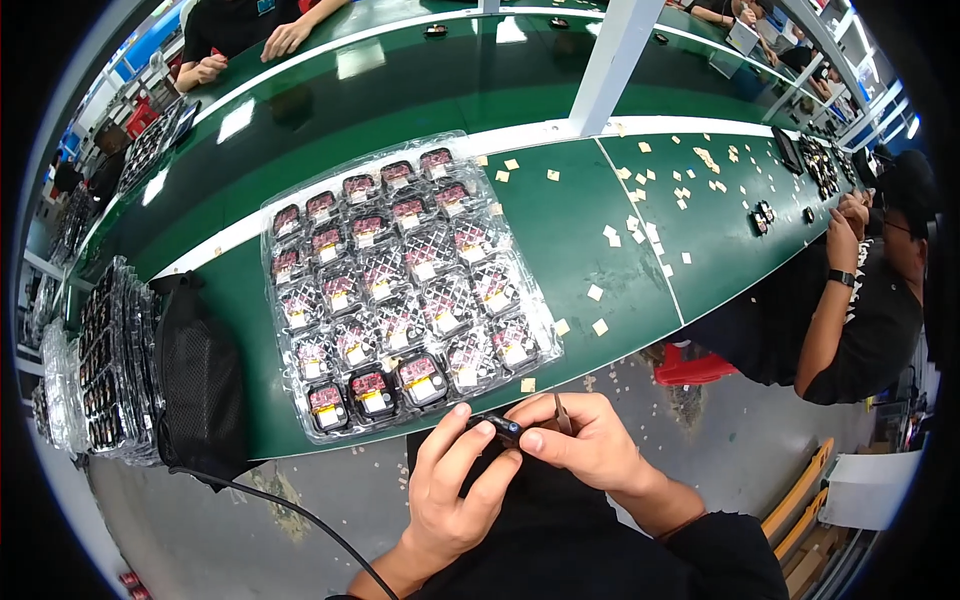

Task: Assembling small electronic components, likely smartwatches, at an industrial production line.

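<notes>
Just past the table's near edge, a small black device (pixel 508 430) with a bluish round spot on its end is held between my two hands. My left hand (pixel 452 484) is closed, its thumb and fingertips pinching the device. The thumb of my right hand (pixel 588 447) presses against the device's other end. A thin brown pointed tool (pixel 564 414) sticks up from between the right fingers; its kind is unclear. Right beyond my hands lies a clear plastic tray (pixel 550 345) filled with rows of black square units (pixel 422 381), many under patterned film, several with white and yellow labels.
Small pale paper squares (pixel 612 236) are scattered over the green table (pixel 560 210). At the left stand a black mesh bag (pixel 200 375) and stacked clear trays (pixel 118 360). A black cable (pixel 300 512) runs by my left forearm. A co-worker (pixel 860 290) sits at the right; a white post (pixel 610 70) rises beyond the table.
</notes>
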`<control>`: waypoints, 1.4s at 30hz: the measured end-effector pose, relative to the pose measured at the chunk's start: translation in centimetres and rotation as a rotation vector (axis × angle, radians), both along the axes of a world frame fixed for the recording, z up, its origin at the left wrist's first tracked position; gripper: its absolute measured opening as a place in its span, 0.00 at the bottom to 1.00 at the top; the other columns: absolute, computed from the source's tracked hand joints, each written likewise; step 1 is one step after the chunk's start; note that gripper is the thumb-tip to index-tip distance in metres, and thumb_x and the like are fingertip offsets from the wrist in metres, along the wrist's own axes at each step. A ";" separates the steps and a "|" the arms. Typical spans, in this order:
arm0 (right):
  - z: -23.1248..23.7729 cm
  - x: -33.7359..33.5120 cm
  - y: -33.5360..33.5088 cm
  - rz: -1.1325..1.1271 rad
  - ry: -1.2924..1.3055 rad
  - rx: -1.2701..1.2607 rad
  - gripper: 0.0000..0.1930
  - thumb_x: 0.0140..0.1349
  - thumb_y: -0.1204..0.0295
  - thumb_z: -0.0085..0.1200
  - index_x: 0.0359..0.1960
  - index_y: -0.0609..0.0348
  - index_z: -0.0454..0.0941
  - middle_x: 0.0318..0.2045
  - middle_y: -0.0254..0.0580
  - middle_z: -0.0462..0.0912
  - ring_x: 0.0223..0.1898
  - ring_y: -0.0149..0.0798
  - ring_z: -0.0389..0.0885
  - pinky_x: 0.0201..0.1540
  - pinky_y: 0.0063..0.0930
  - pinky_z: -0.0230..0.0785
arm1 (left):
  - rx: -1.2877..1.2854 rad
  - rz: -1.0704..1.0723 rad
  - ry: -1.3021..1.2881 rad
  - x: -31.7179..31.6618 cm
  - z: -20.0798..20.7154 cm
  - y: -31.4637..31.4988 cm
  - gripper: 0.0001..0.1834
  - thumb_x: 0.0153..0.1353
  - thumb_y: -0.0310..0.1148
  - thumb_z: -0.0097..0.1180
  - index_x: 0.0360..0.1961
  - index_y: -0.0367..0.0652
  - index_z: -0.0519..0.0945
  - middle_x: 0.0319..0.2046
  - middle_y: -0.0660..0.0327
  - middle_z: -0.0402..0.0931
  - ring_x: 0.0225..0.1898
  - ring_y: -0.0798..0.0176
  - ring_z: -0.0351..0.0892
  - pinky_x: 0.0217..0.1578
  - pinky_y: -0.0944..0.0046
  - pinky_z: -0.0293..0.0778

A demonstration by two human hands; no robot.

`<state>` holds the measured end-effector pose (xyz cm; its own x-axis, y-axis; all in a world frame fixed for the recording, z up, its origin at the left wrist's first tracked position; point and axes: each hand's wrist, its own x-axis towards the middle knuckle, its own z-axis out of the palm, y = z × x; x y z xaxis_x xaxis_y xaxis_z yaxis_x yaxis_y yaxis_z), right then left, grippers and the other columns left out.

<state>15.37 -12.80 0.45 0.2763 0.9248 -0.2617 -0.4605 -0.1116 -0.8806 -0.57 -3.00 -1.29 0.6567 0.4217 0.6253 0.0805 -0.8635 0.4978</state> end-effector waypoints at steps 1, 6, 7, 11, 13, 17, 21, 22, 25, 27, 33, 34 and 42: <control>-0.2 -0.3 0.1 0.003 0.004 0.000 0.11 0.70 0.73 0.59 0.48 0.68 0.82 0.33 0.29 0.81 0.32 0.18 0.70 0.33 0.17 0.62 | 0.032 -0.001 0.005 0.0 0.3 0.3 0.20 0.47 0.18 0.73 0.41 0.45 0.80 0.53 0.53 0.74 0.54 0.41 0.80 0.50 0.51 0.80; -0.1 -0.7 0.3 0.051 -0.024 0.005 0.11 0.70 0.72 0.59 0.48 0.68 0.82 0.33 0.29 0.81 0.35 0.20 0.72 0.36 0.19 0.65 | 0.020 -0.087 -0.008 -0.7 0.4 1.6 0.22 0.47 0.18 0.73 0.43 0.43 0.80 0.51 0.51 0.75 0.51 0.42 0.82 0.46 0.52 0.83; -0.1 -0.7 0.4 0.050 -0.023 0.004 0.11 0.70 0.72 0.59 0.48 0.68 0.82 0.33 0.29 0.81 0.35 0.20 0.72 0.36 0.19 0.65 | 0.009 -0.097 -0.021 -0.7 0.4 1.7 0.22 0.47 0.19 0.73 0.44 0.43 0.80 0.51 0.50 0.75 0.49 0.43 0.83 0.44 0.54 0.84; 0.1 -0.8 0.5 0.082 -0.318 0.200 0.17 0.72 0.64 0.57 0.50 0.68 0.82 0.37 0.37 0.80 0.38 0.28 0.75 0.39 0.23 0.68 | -0.151 -0.082 -0.052 -1.0 0.1 1.7 0.27 0.48 0.23 0.76 0.50 0.41 0.80 0.51 0.49 0.76 0.49 0.48 0.84 0.44 0.57 0.84; 0.6 -0.6 0.2 0.113 -0.404 0.267 0.24 0.74 0.56 0.53 0.56 0.68 0.79 0.40 0.44 0.78 0.37 0.34 0.75 0.39 0.27 0.69 | -0.463 -0.123 -0.153 -1.5 0.1 1.6 0.30 0.49 0.27 0.78 0.53 0.39 0.79 0.50 0.48 0.78 0.49 0.49 0.84 0.48 0.57 0.83; 0.9 -0.8 0.4 0.016 -0.703 0.223 0.29 0.74 0.51 0.49 0.58 0.70 0.77 0.34 0.43 0.74 0.30 0.31 0.71 0.34 0.25 0.65 | -0.980 -0.205 -0.387 -1.3 0.0 0.9 0.33 0.52 0.33 0.78 0.56 0.32 0.77 0.53 0.48 0.76 0.54 0.50 0.82 0.56 0.55 0.78; 0.7 -1.4 0.3 -0.049 -0.868 0.199 0.22 0.70 0.61 0.59 0.54 0.68 0.78 0.32 0.43 0.76 0.27 0.31 0.73 0.30 0.23 0.67 | -1.344 -0.210 -0.524 -1.8 -0.9 0.2 0.37 0.52 0.41 0.78 0.58 0.33 0.74 0.54 0.50 0.72 0.54 0.51 0.81 0.53 0.55 0.81; 0.5 -1.5 0.4 -0.087 -0.974 0.227 0.19 0.64 0.69 0.62 0.53 0.66 0.79 0.32 0.43 0.78 0.26 0.35 0.77 0.28 0.25 0.70 | -1.406 -0.195 -0.541 -1.8 -1.0 0.0 0.40 0.51 0.48 0.78 0.57 0.35 0.74 0.53 0.51 0.72 0.53 0.53 0.82 0.48 0.57 0.86; -0.1 -1.8 0.6 -0.145 -1.201 0.303 0.19 0.56 0.76 0.68 0.50 0.63 0.80 0.32 0.41 0.80 0.25 0.38 0.81 0.25 0.27 0.74 | -1.478 -0.222 -0.627 -1.8 -1.2 -0.3 0.39 0.52 0.45 0.77 0.58 0.35 0.73 0.54 0.52 0.71 0.55 0.51 0.81 0.48 0.56 0.87; -0.6 -2.0 0.9 -0.223 -1.375 0.384 0.17 0.51 0.75 0.71 0.44 0.60 0.83 0.31 0.36 0.81 0.22 0.34 0.79 0.23 0.25 0.71 | -1.526 -0.227 -0.670 -1.9 -1.4 -0.3 0.38 0.53 0.43 0.77 0.59 0.35 0.72 0.54 0.52 0.71 0.55 0.50 0.81 0.49 0.56 0.87; -0.8 -1.5 0.4 -0.209 -1.597 0.465 0.15 0.50 0.76 0.65 0.42 0.59 0.86 0.31 0.35 0.81 0.19 0.28 0.70 0.19 0.19 0.61 | -1.593 -0.263 -0.715 -2.0 -1.6 -0.3 0.38 0.53 0.39 0.76 0.61 0.36 0.70 0.54 0.53 0.71 0.57 0.49 0.80 0.52 0.54 0.87; -0.8 -1.5 0.4 -0.210 -1.596 0.464 0.15 0.50 0.76 0.65 0.42 0.59 0.86 0.31 0.35 0.81 0.19 0.28 0.70 0.19 0.19 0.61 | -1.601 -0.271 -0.719 -1.9 -1.6 -0.4 0.38 0.54 0.39 0.76 0.61 0.37 0.70 0.55 0.54 0.71 0.58 0.48 0.79 0.53 0.53 0.86; -1.2 -1.6 0.5 -0.233 -1.664 0.472 0.16 0.50 0.75 0.64 0.43 0.62 0.86 0.32 0.37 0.82 0.19 0.27 0.69 0.19 0.20 0.59 | -1.656 -0.284 -0.767 -1.7 -1.7 -0.8 0.37 0.53 0.36 0.77 0.60 0.36 0.71 0.56 0.53 0.73 0.59 0.45 0.78 0.56 0.48 0.82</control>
<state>13.75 -12.32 -0.76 0.0743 0.7365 0.6723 0.9238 0.2032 -0.3246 -2.27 -3.82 -3.00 0.6145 0.7821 -0.1036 -0.5884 0.5418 0.6002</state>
